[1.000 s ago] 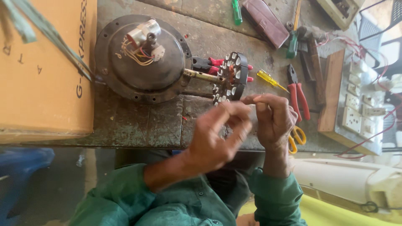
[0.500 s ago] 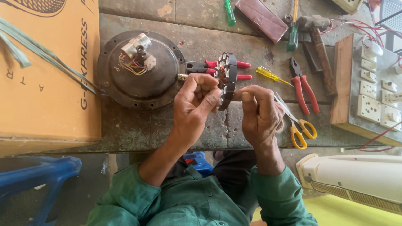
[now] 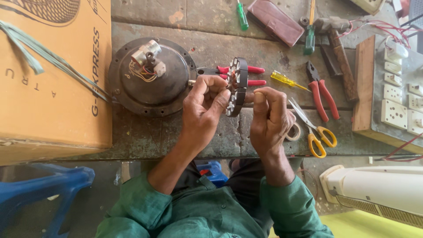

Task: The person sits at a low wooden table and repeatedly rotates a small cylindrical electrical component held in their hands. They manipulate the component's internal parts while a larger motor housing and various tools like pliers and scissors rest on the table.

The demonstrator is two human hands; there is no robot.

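My left hand (image 3: 206, 103) pinches the rim of a dark round stator core (image 3: 236, 86) that stands on edge on a metal shaft. My right hand (image 3: 269, 115) is closed around the shaft end just right of the core. The shaft runs left into a dark round fan motor housing (image 3: 150, 77) with loose wires and a small capacitor on top. Both sleeves are green.
A large cardboard box (image 3: 48, 75) fills the left of the worn bench (image 3: 185, 132). Red-handled pliers (image 3: 321, 90), yellow-handled scissors (image 3: 315, 132), a tape roll (image 3: 294, 132), screwdrivers (image 3: 286, 80), a hammer (image 3: 339, 57) and a switchboard (image 3: 394, 88) lie right. A blue stool (image 3: 42, 187) stands below.
Both hands went from in front of my chest down to the bench. They now hold the stator core and shaft by the motor housing. The view has shifted closer.
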